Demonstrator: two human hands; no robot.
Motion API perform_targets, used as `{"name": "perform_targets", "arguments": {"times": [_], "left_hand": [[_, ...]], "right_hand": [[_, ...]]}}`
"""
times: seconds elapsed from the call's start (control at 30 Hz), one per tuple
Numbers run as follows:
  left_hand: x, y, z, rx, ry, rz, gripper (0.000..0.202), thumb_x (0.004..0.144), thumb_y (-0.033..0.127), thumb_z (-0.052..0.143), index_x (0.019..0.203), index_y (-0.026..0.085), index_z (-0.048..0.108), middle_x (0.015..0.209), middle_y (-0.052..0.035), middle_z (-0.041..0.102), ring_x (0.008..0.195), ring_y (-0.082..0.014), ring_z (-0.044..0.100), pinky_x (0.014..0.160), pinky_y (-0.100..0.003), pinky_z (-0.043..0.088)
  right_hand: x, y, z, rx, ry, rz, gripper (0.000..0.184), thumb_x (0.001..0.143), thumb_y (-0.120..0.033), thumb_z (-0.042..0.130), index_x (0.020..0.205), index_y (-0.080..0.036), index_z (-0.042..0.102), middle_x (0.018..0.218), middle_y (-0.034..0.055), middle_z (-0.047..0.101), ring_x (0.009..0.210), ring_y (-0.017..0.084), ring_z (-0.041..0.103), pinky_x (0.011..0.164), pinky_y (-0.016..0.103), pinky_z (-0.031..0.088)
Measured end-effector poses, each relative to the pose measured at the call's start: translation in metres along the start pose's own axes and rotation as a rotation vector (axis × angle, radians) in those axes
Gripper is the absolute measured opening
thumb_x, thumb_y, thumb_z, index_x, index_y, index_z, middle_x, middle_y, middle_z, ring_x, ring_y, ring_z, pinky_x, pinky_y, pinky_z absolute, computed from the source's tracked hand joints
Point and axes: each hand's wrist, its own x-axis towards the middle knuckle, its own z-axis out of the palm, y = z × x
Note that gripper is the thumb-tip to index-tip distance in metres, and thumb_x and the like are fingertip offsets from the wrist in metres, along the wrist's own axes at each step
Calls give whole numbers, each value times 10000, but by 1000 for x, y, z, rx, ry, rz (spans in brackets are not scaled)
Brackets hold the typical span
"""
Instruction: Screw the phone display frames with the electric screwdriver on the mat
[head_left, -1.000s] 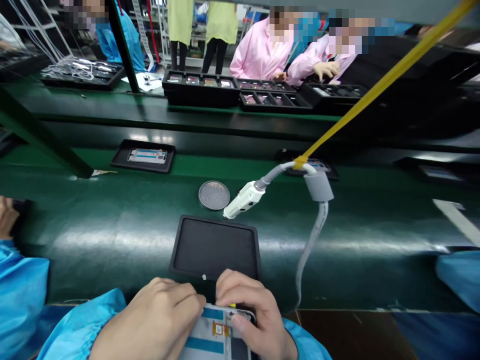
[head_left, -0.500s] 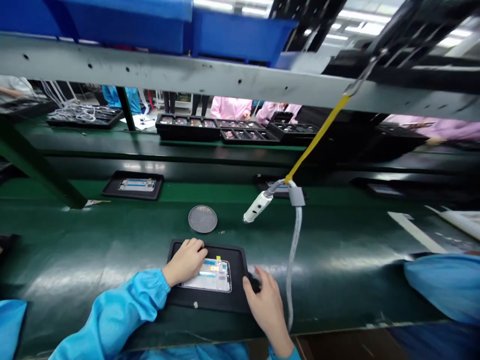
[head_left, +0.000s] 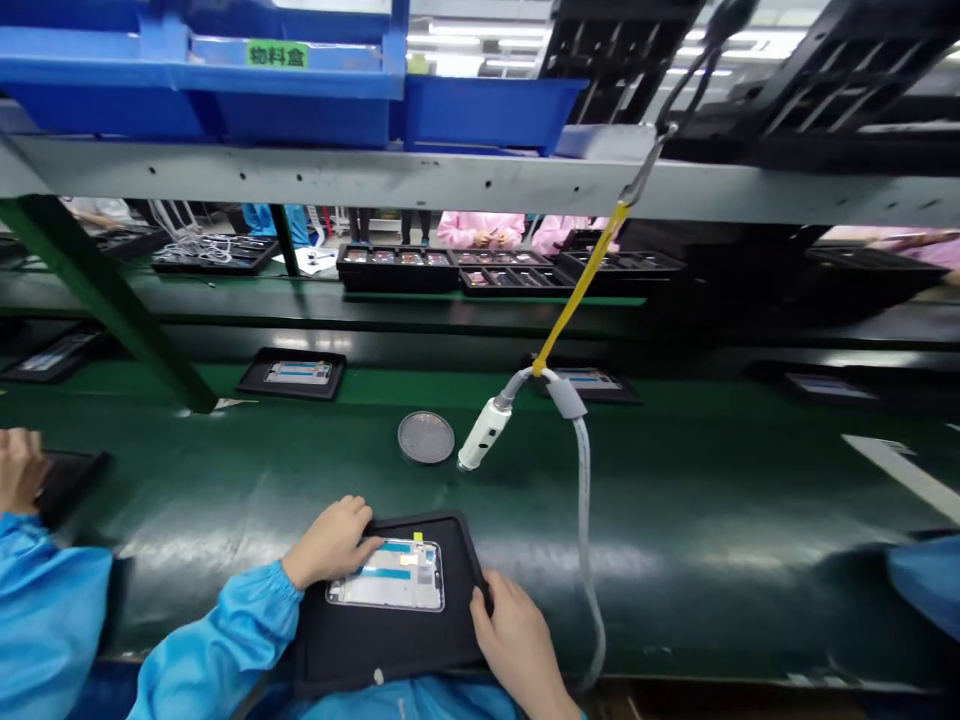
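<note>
A black tray (head_left: 390, 640) lies at the near edge of the green belt, tilted toward me, with a phone frame (head_left: 388, 587) lying in it. My left hand (head_left: 328, 541) rests on the tray's far left corner, fingers curled onto the frame's left end. My right hand (head_left: 516, 637) grips the tray's right rim, thumb on top. A white electric screwdriver (head_left: 482, 436) hangs on a yellow strap (head_left: 576, 285) just beyond the tray.
A round metal dish (head_left: 425, 437) sits on the belt (head_left: 712, 500) beyond the tray. Other trays with frames (head_left: 292, 372) ride further back. A co-worker's sleeve (head_left: 45, 610) is at left, another's (head_left: 926, 585) at right. Stacked black trays (head_left: 397, 268) line the far bench.
The phone frame went from my hands into the black tray. My right hand moved onto the tray's right rim, and the tray has slid closer to me and tilted.
</note>
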Motion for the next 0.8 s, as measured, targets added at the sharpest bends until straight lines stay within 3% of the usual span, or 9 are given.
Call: {"name": "perform_targets", "arguments": {"times": [0.17, 0.27, 0.37, 0.43, 0.57, 0.63, 0.7, 0.8], "left_hand": [[-53, -10, 2, -87, 72, -158, 253, 993, 374, 383, 889, 199, 532, 961, -73, 596, 852, -214, 597, 777, -330, 467], [-84, -20, -6, -165, 165, -253, 285, 997, 407, 368, 840, 217, 512, 848, -38, 618, 748, -194, 613, 692, -300, 453], [-116, -30, -18, -249, 307, -352, 345, 990, 470, 374, 776, 226, 489, 706, 1, 600, 657, -181, 599, 632, -287, 438], [-130, -36, -25, -298, 436, -425, 368, 981, 521, 368, 803, 228, 506, 704, 6, 598, 652, -181, 595, 632, -291, 451], [-129, -34, -32, -390, 678, -534, 422, 971, 604, 329, 917, 226, 509, 704, 12, 582, 651, -187, 599, 606, -289, 482], [-117, -27, -33, -433, 752, -539, 428, 972, 614, 318, 941, 223, 490, 715, 9, 589, 657, -188, 610, 595, -283, 494], [-105, -17, -35, -469, 779, -506, 421, 972, 610, 333, 968, 218, 486, 752, -3, 614, 688, -188, 631, 614, -278, 515], [-90, -7, -42, -487, 726, -414, 422, 993, 578, 323, 963, 207, 521, 745, -2, 614, 676, -168, 631, 609, -260, 524]], "right_hand": [[5, -22, 6, 139, -49, -114, 285, 946, -339, 377, 924, -186, 616, 815, 83, 646, 739, 235, 665, 684, 374, 534], [9, -39, 10, 453, -150, -57, 362, 941, -494, 445, 1014, -180, 609, 853, 63, 621, 650, 186, 637, 633, 352, 546], [6, -57, 19, 1049, -409, 120, 595, 837, -644, 592, 1225, -201, 508, 995, 78, 625, 622, 161, 652, 555, 317, 535], [1, -73, 30, 1318, -606, 139, 769, 732, -670, 710, 1309, -240, 439, 1069, 91, 635, 706, 190, 702, 577, 309, 541], [-7, -116, 55, 1393, -905, 19, 1069, 470, -604, 905, 1364, -264, 426, 1119, 103, 670, 882, 244, 721, 724, 360, 574], [-7, -133, 59, 1349, -856, -45, 1044, 505, -565, 906, 1381, -232, 447, 1174, 126, 674, 1035, 274, 690, 890, 415, 560], [-6, -138, 52, 1304, -682, -30, 931, 622, -538, 856, 1397, -206, 464, 1254, 144, 655, 1172, 289, 633, 1013, 427, 511], [-2, -117, 23, 1277, -472, 90, 844, 727, -521, 782, 1436, -206, 449, 1299, 144, 649, 1213, 301, 621, 1031, 425, 512]]}}
